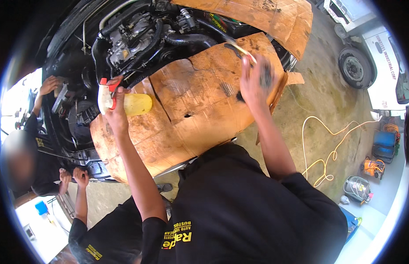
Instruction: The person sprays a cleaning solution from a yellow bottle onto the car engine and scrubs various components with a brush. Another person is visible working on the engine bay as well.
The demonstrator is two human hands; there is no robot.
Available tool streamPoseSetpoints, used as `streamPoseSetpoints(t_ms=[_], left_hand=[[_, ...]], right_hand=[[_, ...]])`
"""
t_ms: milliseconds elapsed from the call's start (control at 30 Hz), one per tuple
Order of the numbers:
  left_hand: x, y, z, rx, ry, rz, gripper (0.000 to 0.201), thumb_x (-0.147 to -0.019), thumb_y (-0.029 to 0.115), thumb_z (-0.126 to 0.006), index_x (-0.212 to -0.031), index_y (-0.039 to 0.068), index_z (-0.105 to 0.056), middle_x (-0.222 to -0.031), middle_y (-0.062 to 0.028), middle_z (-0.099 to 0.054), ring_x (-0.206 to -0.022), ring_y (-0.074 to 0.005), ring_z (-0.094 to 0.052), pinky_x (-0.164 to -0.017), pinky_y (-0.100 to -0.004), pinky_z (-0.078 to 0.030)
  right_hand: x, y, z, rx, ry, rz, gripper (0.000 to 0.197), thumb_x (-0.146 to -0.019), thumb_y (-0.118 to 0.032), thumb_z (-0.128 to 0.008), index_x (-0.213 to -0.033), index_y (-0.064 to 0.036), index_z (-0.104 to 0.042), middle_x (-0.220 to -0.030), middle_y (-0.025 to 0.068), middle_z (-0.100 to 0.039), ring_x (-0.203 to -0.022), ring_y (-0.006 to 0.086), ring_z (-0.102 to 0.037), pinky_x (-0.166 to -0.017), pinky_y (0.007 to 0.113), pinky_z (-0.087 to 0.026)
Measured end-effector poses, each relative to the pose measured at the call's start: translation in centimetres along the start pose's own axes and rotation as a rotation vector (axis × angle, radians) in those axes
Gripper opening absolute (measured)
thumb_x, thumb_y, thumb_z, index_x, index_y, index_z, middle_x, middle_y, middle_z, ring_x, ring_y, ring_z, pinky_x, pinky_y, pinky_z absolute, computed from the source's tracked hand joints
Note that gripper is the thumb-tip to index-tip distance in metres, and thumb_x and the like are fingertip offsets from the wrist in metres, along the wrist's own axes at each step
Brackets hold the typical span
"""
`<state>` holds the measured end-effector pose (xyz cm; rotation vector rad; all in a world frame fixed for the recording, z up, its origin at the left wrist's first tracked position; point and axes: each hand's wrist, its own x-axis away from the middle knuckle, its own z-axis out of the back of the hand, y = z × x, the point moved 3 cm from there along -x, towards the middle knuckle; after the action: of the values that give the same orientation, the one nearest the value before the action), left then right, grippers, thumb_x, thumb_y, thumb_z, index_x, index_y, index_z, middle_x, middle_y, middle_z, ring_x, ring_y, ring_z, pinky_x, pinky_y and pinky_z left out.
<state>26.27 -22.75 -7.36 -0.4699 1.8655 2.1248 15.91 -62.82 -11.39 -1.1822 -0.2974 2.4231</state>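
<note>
Item, as I viewed it: open engine bay (138,39), cardboard sheets (200,105) draped over its edge, likely shielding paint. Left hand (116,110) was clenched round a yellow spray bottle (132,104), nozzle toward the engine. Right hand (256,81) pinched a small brush (239,49) above the cardboard.

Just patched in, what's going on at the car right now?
A person leans over an open engine bay whose fender is covered with cardboard. Their left hand grips a yellow spray bottle by its red-and-white trigger head. Their right hand, smudged black, holds a wrench near the black hoses. Two other people work at the car's far side, one with a hand in the bay.
</note>
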Motion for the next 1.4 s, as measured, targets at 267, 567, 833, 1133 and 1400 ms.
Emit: streamPoseSetpoints(t_ms=[267, 567, 833, 1133, 1400], left_hand=[[-0.3, -0.2, -1.9, -0.046, 0.143, -0.050, 0.040, -0.108, 0.016, -0.072, -0.143, 0.000, -0.064, -0.130, -0.0118, -0.074, -0.095, -0.0164, -0.070, -0.092, -0.0329, -0.057], [11.8, 1.4, -5.1, -0.437, 0.668, -0.232, 0.050, -0.108, 0.022, -0.070, -0.149, 0.004, -0.047, -0.136, -0.0117, -0.048, -0.119, -0.0257, -0.052, -0.104, -0.0437, -0.048], [19.4, 4.8, -20.6, -0.343, -0.692, -0.271, 0.045, -0.095, 0.018, -0.078, -0.138, 0.011, -0.068, -0.135, -0.0192, -0.067, -0.131, -0.0391, -0.063, -0.107, -0.0468, -0.056], [22.2, -2.3, -24.7, -0.415, -0.766, -0.189, 0.022, -0.098, 0.012, -0.070, -0.117, 0.007, -0.059, -0.130, -0.0153, -0.056, -0.122, -0.0383, -0.064, -0.097, -0.0484, -0.059], [14.1, 0.7, -24.0, -0.187, -0.340, -0.028, 0.018, -0.087, 0.002, -0.082, -0.099, 0.004, -0.069, -0.109, -0.0159, -0.063, -0.093, -0.0340, -0.071, -0.080, -0.0449, -0.059]], right_hand=[[9.7, 5.2, -2.1, -0.127, 0.025, -0.040, 0.013, -0.103, -0.026, -0.063, -0.104, -0.0143, -0.068, -0.099, 0.0045, -0.069, -0.092, 0.0296, -0.060, -0.090, 0.047, -0.036], [10.1, 5.5, -1.5, -0.111, 0.126, -0.053, 0.011, -0.104, -0.023, -0.065, -0.108, -0.0127, -0.066, -0.097, 0.0066, -0.068, -0.094, 0.0329, -0.062, -0.088, 0.049, -0.038], [12.9, 9.5, -6.1, -0.579, 0.075, -0.333, 0.013, -0.106, -0.023, -0.064, -0.110, -0.0108, -0.065, -0.102, 0.0075, -0.069, -0.094, 0.0332, -0.064, -0.085, 0.049, -0.044], [10.0, 4.3, -0.3, -0.166, -0.030, -0.104, 0.019, -0.109, -0.031, -0.063, -0.113, -0.0125, -0.065, -0.107, 0.0078, -0.069, -0.105, 0.0325, -0.064, -0.087, 0.050, -0.043], [1.6, 9.1, -0.5, -0.095, -0.394, -0.077, 0.052, -0.097, -0.048, -0.080, -0.129, -0.0109, -0.063, -0.118, 0.0163, -0.074, -0.115, 0.0395, -0.069, -0.097, 0.053, -0.051]])
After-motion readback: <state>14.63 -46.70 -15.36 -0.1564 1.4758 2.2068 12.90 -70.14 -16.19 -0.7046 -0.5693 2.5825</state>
